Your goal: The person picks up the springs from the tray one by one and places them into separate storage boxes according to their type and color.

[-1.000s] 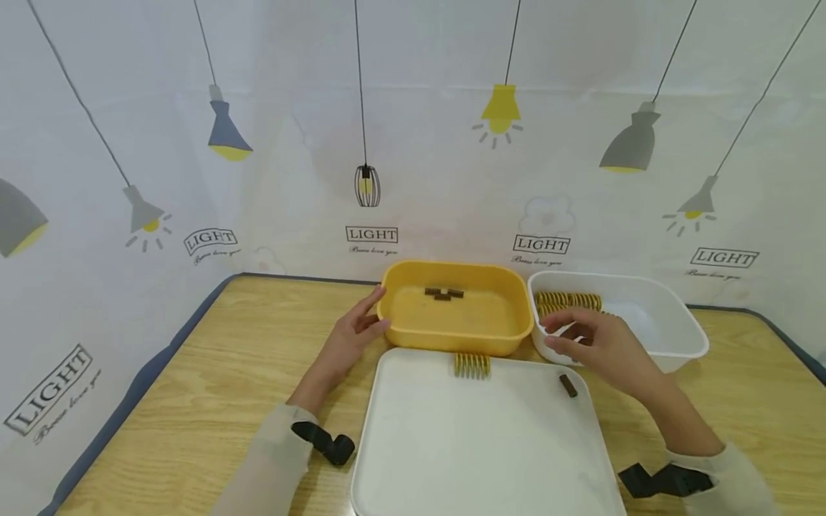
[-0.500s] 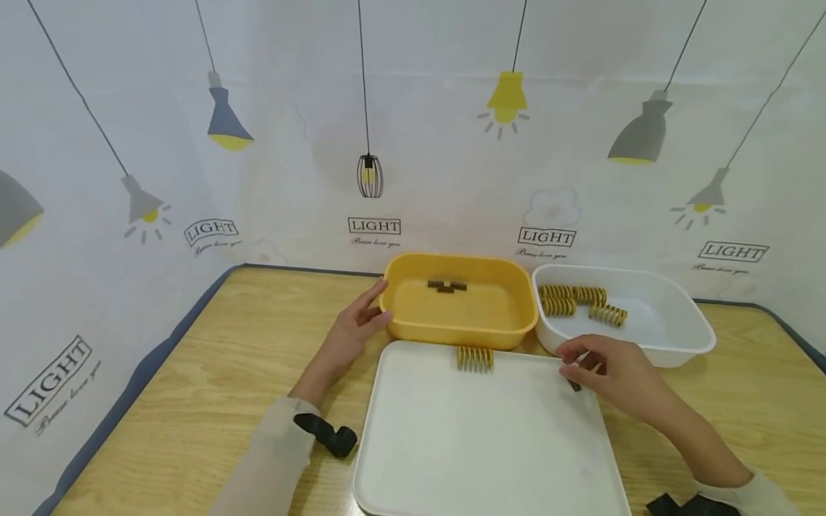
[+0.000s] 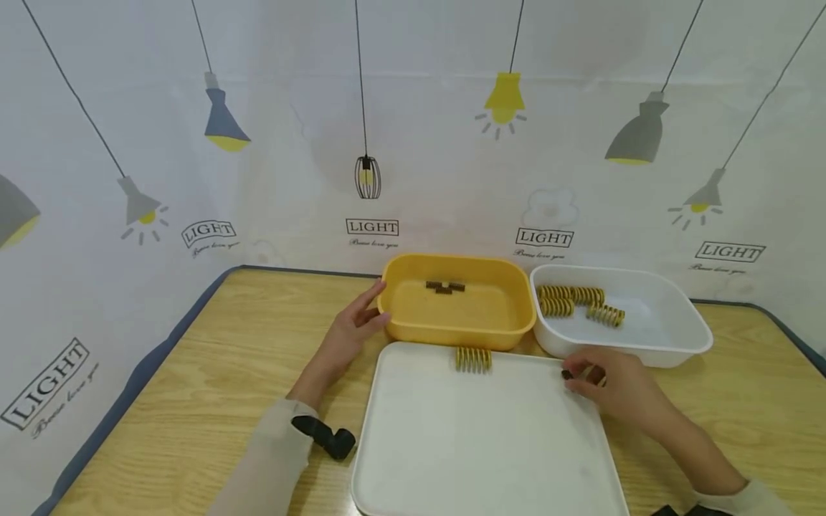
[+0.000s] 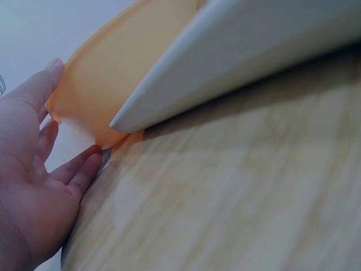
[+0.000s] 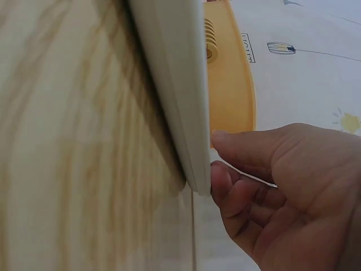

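pinching small brown piece (image 3: 567, 375) at white tray (image 3: 477, 444) corner with right hand (image 3: 613, 387); left hand (image 3: 348, 331) open, touching yellow tub (image 3: 455, 335).

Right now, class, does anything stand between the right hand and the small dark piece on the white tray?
Nothing visible does: fingers of the right hand meet the dark piece at the far right corner of the white tray.

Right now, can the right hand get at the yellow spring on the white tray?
Probably yes. The right hand sits at the white tray's far right corner on a small dark piece; the yellow spring lies uncovered along the same far edge, with bare tray between them.
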`<state>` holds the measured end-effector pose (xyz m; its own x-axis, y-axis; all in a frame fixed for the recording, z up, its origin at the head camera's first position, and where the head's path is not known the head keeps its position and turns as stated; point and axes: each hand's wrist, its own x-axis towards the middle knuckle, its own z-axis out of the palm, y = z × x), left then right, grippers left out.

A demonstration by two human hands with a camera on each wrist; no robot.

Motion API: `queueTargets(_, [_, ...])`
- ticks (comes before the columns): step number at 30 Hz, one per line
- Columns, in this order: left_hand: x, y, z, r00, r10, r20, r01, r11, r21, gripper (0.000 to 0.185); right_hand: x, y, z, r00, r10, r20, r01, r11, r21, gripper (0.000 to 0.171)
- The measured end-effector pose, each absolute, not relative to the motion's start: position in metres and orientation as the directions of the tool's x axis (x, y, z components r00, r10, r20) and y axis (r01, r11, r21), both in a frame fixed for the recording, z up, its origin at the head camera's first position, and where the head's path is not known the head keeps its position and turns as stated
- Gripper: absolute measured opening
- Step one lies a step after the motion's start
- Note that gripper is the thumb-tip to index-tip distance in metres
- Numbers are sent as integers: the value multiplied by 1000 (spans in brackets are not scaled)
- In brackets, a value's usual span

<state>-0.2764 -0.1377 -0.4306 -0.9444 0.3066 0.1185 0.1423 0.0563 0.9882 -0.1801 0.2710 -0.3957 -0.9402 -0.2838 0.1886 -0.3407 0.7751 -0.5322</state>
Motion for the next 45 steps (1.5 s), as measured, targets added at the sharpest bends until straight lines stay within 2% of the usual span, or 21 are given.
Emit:
queueTargets(19, [-279, -138, -440, -951, 285, 120, 147, 78, 986, 62, -182, 273, -415, -913, -312, 264, -406, 756, -513, 20])
queueTargets(23, [-280, -138, -439, -950, 285, 124, 151, 76, 986, 61, -184, 278, -421, -924, -306, 228, -382, 740, -553, 18])
queueTargets(31, [-278, -137, -439, -950, 288, 119, 145, 72, 987, 62, -182, 289, -433, -940, -303, 156, -318, 620, -717, 19])
queueTargets(40, [-272, -135, -425, -948, 306, 88, 110, 55, 992, 62, -181, 297, -437, -942, -320, 100, -285, 608, -741, 23])
queueTargets(45, [-264, -134, -411, -950, 301, 79, 101, 58, 993, 60, -185, 300, -437, -923, -361, 135, -342, 605, -719, 22])
